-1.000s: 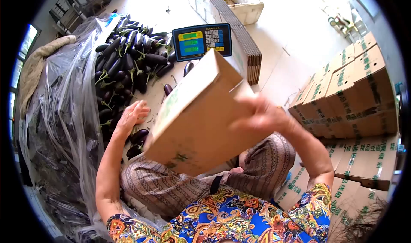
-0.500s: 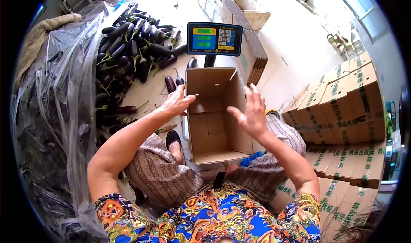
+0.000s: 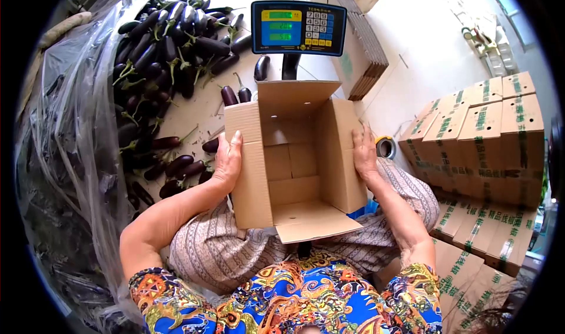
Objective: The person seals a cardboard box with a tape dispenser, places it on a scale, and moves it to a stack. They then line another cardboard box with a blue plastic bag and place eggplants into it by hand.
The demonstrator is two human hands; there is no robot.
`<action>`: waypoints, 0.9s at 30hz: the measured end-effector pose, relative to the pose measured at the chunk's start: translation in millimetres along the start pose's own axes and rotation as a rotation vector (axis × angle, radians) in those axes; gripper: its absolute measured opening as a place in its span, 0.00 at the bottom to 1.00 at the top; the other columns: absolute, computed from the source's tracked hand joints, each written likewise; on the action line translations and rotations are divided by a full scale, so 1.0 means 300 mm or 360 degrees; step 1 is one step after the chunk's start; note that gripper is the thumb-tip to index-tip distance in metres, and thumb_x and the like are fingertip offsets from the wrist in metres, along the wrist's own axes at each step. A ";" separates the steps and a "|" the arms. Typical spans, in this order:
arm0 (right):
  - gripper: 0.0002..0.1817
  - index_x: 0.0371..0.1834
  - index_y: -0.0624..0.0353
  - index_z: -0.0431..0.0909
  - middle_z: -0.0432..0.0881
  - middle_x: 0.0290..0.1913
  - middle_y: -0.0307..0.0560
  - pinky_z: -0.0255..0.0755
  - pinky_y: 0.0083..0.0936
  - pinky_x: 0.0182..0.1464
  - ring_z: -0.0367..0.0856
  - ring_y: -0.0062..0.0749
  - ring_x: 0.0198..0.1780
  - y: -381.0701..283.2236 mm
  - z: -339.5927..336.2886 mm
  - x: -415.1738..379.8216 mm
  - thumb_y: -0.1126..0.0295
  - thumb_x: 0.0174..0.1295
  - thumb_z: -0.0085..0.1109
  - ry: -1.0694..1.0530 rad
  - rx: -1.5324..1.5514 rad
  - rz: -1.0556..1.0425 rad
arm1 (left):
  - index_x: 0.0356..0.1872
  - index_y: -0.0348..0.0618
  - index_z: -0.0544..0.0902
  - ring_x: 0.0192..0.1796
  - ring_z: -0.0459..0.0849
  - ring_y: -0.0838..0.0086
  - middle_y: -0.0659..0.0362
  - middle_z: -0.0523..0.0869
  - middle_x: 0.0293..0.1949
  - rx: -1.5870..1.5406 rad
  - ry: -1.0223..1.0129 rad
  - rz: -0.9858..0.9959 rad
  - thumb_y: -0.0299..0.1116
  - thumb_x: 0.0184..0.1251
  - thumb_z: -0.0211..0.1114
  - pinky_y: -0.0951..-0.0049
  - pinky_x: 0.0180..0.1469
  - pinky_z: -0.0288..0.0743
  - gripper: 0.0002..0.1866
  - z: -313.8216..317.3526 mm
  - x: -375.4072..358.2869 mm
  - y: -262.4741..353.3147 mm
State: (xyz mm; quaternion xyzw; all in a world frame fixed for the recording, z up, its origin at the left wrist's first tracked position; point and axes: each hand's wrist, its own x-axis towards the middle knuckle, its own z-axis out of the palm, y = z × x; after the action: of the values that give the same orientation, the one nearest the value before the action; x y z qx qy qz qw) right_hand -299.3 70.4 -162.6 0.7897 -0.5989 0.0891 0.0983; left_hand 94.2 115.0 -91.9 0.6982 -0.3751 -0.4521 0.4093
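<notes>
An open cardboard box [image 3: 344,163] stands between my knees with its flaps folded outward; nothing lies in the part of its inside that shows. My left hand [image 3: 228,160] holds the outer edge of the left flap, thumb on top and the other fingers mostly hidden. On the opposite side, my right hand [image 3: 365,151] presses against the right flap with its fingers along the outside. Just beyond the box rises a scale display [image 3: 299,28] with lit green digits and a keypad.
Many eggplants [image 3: 170,51] are heaped at the left beside clear plastic sheeting [image 3: 76,145]. Flattened cardboard [image 3: 368,57] leans behind the scale. Printed cartons [image 3: 471,134] are stacked at the right, and a tape roll [image 3: 385,147] is by my right knee.
Both hands have moved from the box's upper edges to its outer sides. The left and right flaps are now spread outward, and the near flap lies folded toward me.
</notes>
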 end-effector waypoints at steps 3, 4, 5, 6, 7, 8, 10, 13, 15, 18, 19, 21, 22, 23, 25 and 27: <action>0.22 0.68 0.60 0.69 0.71 0.66 0.61 0.62 0.41 0.70 0.69 0.54 0.67 -0.126 0.076 0.026 0.65 0.74 0.47 -0.0051 0.1289 0.0558 | 0.66 0.37 0.68 0.60 0.77 0.59 0.49 0.79 0.59 0.0178 -0.0108 -0.0184 0.50 0.82 0.44 0.63 0.64 0.67 0.27 0.077 0.014 -0.040; 0.22 0.68 0.60 0.69 0.71 0.66 0.62 0.64 0.41 0.69 0.70 0.54 0.66 -0.140 0.201 0.005 0.64 0.74 0.48 -0.0037 0.1583 0.0598 | 0.67 0.38 0.67 0.61 0.76 0.59 0.50 0.78 0.60 0.0094 -0.0152 -0.0160 0.51 0.81 0.44 0.63 0.65 0.67 0.28 0.118 0.028 -0.082; 0.22 0.68 0.60 0.68 0.72 0.65 0.61 0.65 0.42 0.68 0.71 0.54 0.65 -0.164 0.240 0.005 0.64 0.74 0.48 -0.0103 0.1541 0.0511 | 0.68 0.38 0.67 0.62 0.75 0.60 0.50 0.77 0.61 -0.0003 -0.0197 -0.0136 0.52 0.81 0.44 0.64 0.66 0.66 0.29 0.156 0.041 -0.132; 0.22 0.68 0.60 0.68 0.72 0.65 0.61 0.65 0.42 0.67 0.71 0.54 0.65 -0.184 0.270 0.008 0.64 0.74 0.47 -0.0174 0.1495 0.0416 | 0.69 0.39 0.66 0.62 0.74 0.60 0.51 0.76 0.62 -0.0133 -0.0240 -0.0109 0.53 0.81 0.44 0.65 0.67 0.65 0.30 0.192 0.053 -0.193; 0.22 0.68 0.60 0.68 0.72 0.65 0.61 0.66 0.42 0.66 0.72 0.54 0.64 -0.195 0.289 -0.003 0.64 0.74 0.47 -0.0254 0.1441 0.0328 | 0.71 0.39 0.66 0.63 0.73 0.61 0.52 0.76 0.63 -0.0280 -0.0289 -0.0083 0.54 0.81 0.44 0.66 0.68 0.65 0.31 0.222 0.068 -0.261; 0.22 0.68 0.60 0.68 0.73 0.64 0.60 0.67 0.42 0.66 0.73 0.54 0.63 -0.200 0.302 -0.022 0.64 0.74 0.47 -0.0329 0.1385 0.0252 | 0.72 0.40 0.65 0.64 0.73 0.61 0.53 0.75 0.64 -0.0417 -0.0336 -0.0070 0.55 0.81 0.44 0.67 0.69 0.64 0.32 0.242 0.080 -0.325; 0.22 0.68 0.60 0.68 0.73 0.63 0.60 0.69 0.43 0.64 0.74 0.54 0.62 -0.206 0.277 -0.025 0.64 0.74 0.46 -0.0457 0.1273 0.0103 | 0.74 0.41 0.64 0.66 0.71 0.62 0.54 0.73 0.66 -0.0700 -0.0392 -0.0102 0.57 0.80 0.44 0.69 0.70 0.62 0.34 0.238 0.114 -0.425; 0.22 0.64 0.53 0.68 0.80 0.46 0.61 0.74 0.49 0.50 0.80 0.59 0.47 -0.146 -0.057 0.100 0.58 0.70 0.50 -0.0948 0.0804 0.0612 | 0.74 0.42 0.65 0.70 0.67 0.63 0.56 0.71 0.69 -0.0763 -0.0246 -0.0418 0.60 0.80 0.40 0.66 0.73 0.59 0.36 0.136 0.123 -0.377; 0.21 0.60 0.50 0.70 0.83 0.39 0.61 0.76 0.51 0.44 0.82 0.61 0.41 -0.039 -0.228 0.212 0.53 0.67 0.52 -0.1216 0.0515 0.0424 | 0.73 0.40 0.65 0.72 0.66 0.60 0.52 0.69 0.70 0.0037 -0.0158 -0.0150 0.54 0.80 0.44 0.63 0.73 0.57 0.32 0.026 0.123 -0.249; 0.20 0.51 0.49 0.78 0.86 0.39 0.59 0.78 0.49 0.42 0.84 0.58 0.37 0.181 -0.386 0.286 0.48 0.67 0.53 -0.1132 0.0306 -0.0267 | 0.74 0.41 0.64 0.71 0.66 0.60 0.49 0.68 0.71 0.0104 -0.0172 -0.0092 0.48 0.79 0.50 0.63 0.72 0.59 0.30 -0.098 0.066 -0.118; 0.21 0.50 0.53 0.80 0.86 0.37 0.58 0.79 0.44 0.44 0.86 0.54 0.38 0.200 -0.524 0.282 0.48 0.69 0.52 -0.0966 0.0567 -0.0022 | 0.73 0.43 0.65 0.69 0.70 0.65 0.52 0.70 0.69 0.0128 -0.0215 -0.0141 0.46 0.78 0.53 0.66 0.67 0.64 0.29 -0.131 0.047 -0.091; 0.21 0.47 0.58 0.83 0.88 0.35 0.50 0.81 0.30 0.44 0.89 0.33 0.37 0.283 -0.648 0.195 0.51 0.69 0.57 -0.0568 0.0987 0.0328 | 0.71 0.44 0.68 0.63 0.76 0.69 0.56 0.76 0.64 0.0036 -0.0212 -0.0310 0.44 0.77 0.56 0.71 0.59 0.71 0.26 -0.179 0.031 -0.087; 0.18 0.47 0.58 0.83 0.88 0.36 0.46 0.81 0.25 0.40 0.87 0.22 0.34 0.339 -0.672 0.112 0.54 0.68 0.60 -0.0545 0.0982 0.0319 | 0.69 0.44 0.70 0.59 0.79 0.69 0.56 0.79 0.61 -0.0090 -0.0163 -0.0441 0.43 0.78 0.56 0.71 0.56 0.73 0.25 -0.206 0.036 -0.107; 0.18 0.47 0.58 0.83 0.88 0.35 0.46 0.81 0.25 0.38 0.87 0.23 0.33 0.382 -0.683 0.010 0.55 0.67 0.60 -0.0650 0.1135 0.0603 | 0.67 0.43 0.72 0.54 0.81 0.71 0.58 0.81 0.56 -0.0226 -0.0219 -0.0497 0.43 0.78 0.57 0.73 0.51 0.75 0.23 -0.275 0.060 -0.164; 0.17 0.46 0.59 0.83 0.88 0.32 0.46 0.81 0.25 0.35 0.87 0.24 0.29 0.457 -0.613 -0.240 0.56 0.66 0.62 -0.0898 0.1260 0.0984 | 0.64 0.43 0.75 0.44 0.83 0.73 0.59 0.84 0.47 -0.0394 -0.0422 -0.0580 0.41 0.77 0.58 0.73 0.44 0.77 0.21 -0.448 0.180 -0.342; 0.16 0.40 0.57 0.84 0.87 0.27 0.50 0.81 0.35 0.36 0.87 0.36 0.28 0.504 -0.453 -0.586 0.55 0.58 0.66 -0.1008 0.1186 0.1083 | 0.60 0.43 0.78 0.37 0.81 0.76 0.59 0.85 0.39 -0.0522 -0.0763 -0.0470 0.41 0.77 0.59 0.75 0.39 0.77 0.18 -0.580 0.252 -0.441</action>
State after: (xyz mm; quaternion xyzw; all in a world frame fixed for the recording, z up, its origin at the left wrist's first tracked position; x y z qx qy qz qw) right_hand -495.0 229.4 -69.7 0.5228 -0.7469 0.0798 -0.4030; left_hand 301.3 138.8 -192.3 0.5434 -0.2776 -0.7126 0.3462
